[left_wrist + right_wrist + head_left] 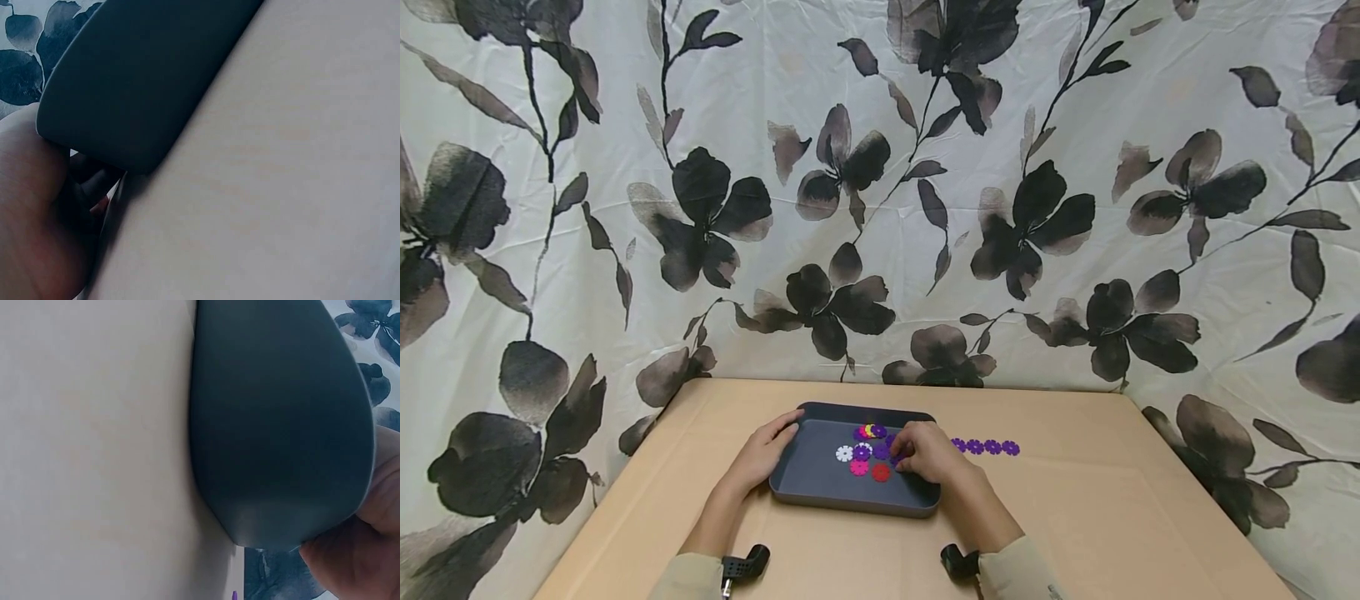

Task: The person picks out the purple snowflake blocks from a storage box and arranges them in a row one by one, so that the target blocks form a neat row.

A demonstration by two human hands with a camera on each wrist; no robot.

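A dark grey tray (820, 492) sits on the table, holding several small flower-shaped discs: purple, white (844, 453), pink (859, 468), red (881, 472) and a touch of yellow. My left hand (763, 450) grips the tray's left side; in the left wrist view its fingers (94, 181) curl beneath the tray wall (137, 81). Over the tray's right part, my right hand (928, 454) has its thumb and fingers bent together at a purple flower-shaped disc (896, 459), which they seem to pinch. The right wrist view shows this hand (369, 550) behind the tray, its fingertips hidden.
Several purple flower-shaped discs (992, 447) lie in a row on the table, right of the tray and partly behind my right hand. The tan tabletop (1097, 492) ends at a floral cloth (925, 208) at the back.
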